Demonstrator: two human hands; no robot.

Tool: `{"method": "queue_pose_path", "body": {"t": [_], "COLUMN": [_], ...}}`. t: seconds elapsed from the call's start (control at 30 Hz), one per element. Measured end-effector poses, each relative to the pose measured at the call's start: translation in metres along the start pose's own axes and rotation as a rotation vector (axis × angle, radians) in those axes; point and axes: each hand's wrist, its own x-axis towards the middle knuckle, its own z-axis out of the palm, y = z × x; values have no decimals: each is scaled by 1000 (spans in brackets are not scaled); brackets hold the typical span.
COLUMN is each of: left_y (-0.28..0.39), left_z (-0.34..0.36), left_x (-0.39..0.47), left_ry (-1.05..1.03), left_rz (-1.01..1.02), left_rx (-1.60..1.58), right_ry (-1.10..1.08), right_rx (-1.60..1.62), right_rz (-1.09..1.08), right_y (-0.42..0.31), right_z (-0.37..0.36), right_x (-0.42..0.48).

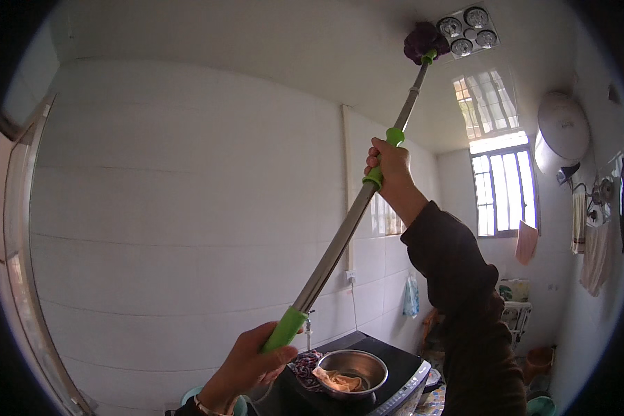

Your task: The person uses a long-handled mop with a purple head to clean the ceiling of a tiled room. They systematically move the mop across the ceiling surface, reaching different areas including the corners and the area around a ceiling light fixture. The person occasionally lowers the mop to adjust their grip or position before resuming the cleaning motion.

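Both hands hold a long mop with a metal pole point(338, 249) and green plastic grips, raised at a slant toward the ceiling. My left hand point(252, 356) is wrapped around the green grip at the lower end. Higher up, my right hand point(392, 164) clasps the green middle grip. At the far end, the dark purple mop head point(424, 42) appears against the ceiling point(291, 47), just left of a ceiling heater panel with several round lamps point(469, 34); from this angle I cannot tell whether it touches the panel.
Below stands a black-topped washing machine point(351, 343) bearing a metal basin point(379, 372) with an orange cloth point(338, 380) inside. A water heater point(561, 127) hangs on the right wall near a barred window point(504, 192). Towels point(595, 255) hang below it. A door frame point(36, 249) stands left.
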Motion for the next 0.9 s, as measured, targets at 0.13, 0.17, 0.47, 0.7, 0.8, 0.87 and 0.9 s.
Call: {"method": "queue_pose_path", "body": {"t": [0.13,0.17,0.47,0.7,0.8,0.87,0.9], "left_y": [11,14,39,59,73,76,75], "left_z": [-10,-13,-37,-35,-33,-34,-35], "left_x": [45,58,195,266,270,265,258], "left_ry": [-77,-88,-175,-294,-294,-255,-230], "left_rz": [43,39,87,97,51,24,13], "left_rx": [8,5,16,-77,-89,-14,20], "right_ry": [15,11,57,57,55,45,33], "right_rx": [-51,-43,-126,-176,-154,-152,-153], "right_rz": [-51,-49,-113,-168,-180,-173,-167], "right_y": [5,7,22,16,13,15,17], "right_z": [-14,-18,-63,-96,-93,-89,-84], "right_x": [46,60,191,266,273,264,258]}}
